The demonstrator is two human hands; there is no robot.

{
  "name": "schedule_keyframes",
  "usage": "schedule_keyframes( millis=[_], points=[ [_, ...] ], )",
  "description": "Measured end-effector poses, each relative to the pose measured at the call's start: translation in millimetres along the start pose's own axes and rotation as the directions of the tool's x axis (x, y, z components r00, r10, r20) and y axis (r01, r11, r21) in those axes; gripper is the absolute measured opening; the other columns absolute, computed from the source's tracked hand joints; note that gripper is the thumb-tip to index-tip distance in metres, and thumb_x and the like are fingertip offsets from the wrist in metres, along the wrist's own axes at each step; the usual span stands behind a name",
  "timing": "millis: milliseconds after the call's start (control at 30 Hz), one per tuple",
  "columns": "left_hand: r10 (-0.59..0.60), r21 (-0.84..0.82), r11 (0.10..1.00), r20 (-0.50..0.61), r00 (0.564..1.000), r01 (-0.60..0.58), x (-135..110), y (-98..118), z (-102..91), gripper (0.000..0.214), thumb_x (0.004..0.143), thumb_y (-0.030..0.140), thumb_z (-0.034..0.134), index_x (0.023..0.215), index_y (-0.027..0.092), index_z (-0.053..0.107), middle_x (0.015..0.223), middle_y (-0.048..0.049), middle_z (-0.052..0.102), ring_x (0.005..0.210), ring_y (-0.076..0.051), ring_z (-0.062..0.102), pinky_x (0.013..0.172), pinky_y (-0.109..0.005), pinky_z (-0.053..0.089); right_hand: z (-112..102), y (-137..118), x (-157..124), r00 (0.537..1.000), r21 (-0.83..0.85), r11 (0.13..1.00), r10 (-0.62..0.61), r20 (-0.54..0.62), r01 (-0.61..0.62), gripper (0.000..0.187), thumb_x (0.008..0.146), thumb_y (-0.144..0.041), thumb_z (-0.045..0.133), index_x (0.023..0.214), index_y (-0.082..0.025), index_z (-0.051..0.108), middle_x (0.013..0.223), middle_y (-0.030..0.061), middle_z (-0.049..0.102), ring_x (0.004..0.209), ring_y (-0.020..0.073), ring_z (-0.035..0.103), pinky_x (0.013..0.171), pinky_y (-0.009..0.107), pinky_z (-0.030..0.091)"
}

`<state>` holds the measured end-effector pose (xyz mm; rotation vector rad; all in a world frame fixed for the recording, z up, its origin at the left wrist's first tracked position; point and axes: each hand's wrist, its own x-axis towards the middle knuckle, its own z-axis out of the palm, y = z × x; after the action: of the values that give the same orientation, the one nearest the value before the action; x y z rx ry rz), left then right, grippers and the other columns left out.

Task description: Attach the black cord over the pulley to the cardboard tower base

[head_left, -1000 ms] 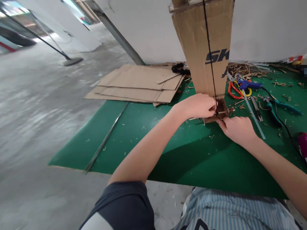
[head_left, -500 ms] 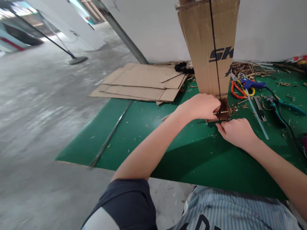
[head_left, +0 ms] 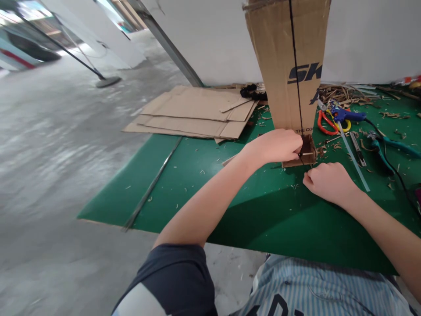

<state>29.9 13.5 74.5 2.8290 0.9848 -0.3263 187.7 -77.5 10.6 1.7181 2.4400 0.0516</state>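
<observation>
A tall cardboard tower (head_left: 289,66) stands upright on the green mat (head_left: 204,184), with a black string (head_left: 295,66) running down its front. At its foot is a small brown cardboard piece (head_left: 308,151). My left hand (head_left: 274,146) is closed in a pinch against that piece where the string meets it. My right hand (head_left: 327,182) rests on the mat just right of and below the piece, fingers curled shut; what it pinches, if anything, is too small to see.
Flattened cardboard sheets (head_left: 194,114) lie at the mat's far left. To the right are red-handled scissors (head_left: 325,123), a blue glue gun (head_left: 347,116), teal pliers (head_left: 388,147), a utility knife (head_left: 357,149) and cardboard scraps. A metal rod (head_left: 151,186) lies on the left.
My right hand has drawn back a little from the small cardboard piece, toward me. The left hand keeps its pinch at the tower's foot.
</observation>
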Motion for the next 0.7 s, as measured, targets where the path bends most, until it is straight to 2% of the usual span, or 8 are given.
schedule_keyframes(
  millis=[100,300,700],
  points=[
    [0.012,0.005,1.000,0.004,1.000,-0.012,0.0,-0.4,0.6,0.019,0.085,0.017,0.057,0.075,0.017,0.074,0.073,-0.0061,0.071,0.062,-0.017,0.060,0.058,-0.029,0.035,-3.6,7.3,0.0,0.999,-0.017,0.999,0.037,0.022,-0.036,0.044,0.095,-0.028,0.039,0.079,-0.016,0.078,0.079,0.0142,0.075,0.073,0.0264,0.072,0.060,0.031,0.040],
    [0.025,0.020,0.999,-0.020,0.999,-0.025,2.8,-2.0,4.5,0.024,0.087,0.013,0.052,0.073,0.015,0.072,0.072,-0.0073,0.070,0.061,-0.017,0.060,0.057,-0.030,0.033,-13.5,1.4,-6.2,0.978,0.022,0.986,-0.164,0.128,0.162,0.042,0.095,-0.022,0.039,0.077,-0.017,0.077,0.077,0.0122,0.075,0.074,0.0259,0.072,0.059,0.032,0.039],
    [-0.014,0.058,0.998,-0.004,1.000,0.014,3.6,7.5,4.4,0.024,0.088,0.012,0.051,0.077,0.013,0.073,0.080,-0.0110,0.072,0.067,-0.019,0.064,0.057,-0.030,0.035,-23.3,-5.1,-9.7,0.954,0.071,0.964,-0.265,0.144,0.257,0.042,0.096,-0.019,0.040,0.069,-0.018,0.072,0.070,0.0097,0.073,0.066,0.0207,0.069,0.056,0.029,0.031]
  ],
)
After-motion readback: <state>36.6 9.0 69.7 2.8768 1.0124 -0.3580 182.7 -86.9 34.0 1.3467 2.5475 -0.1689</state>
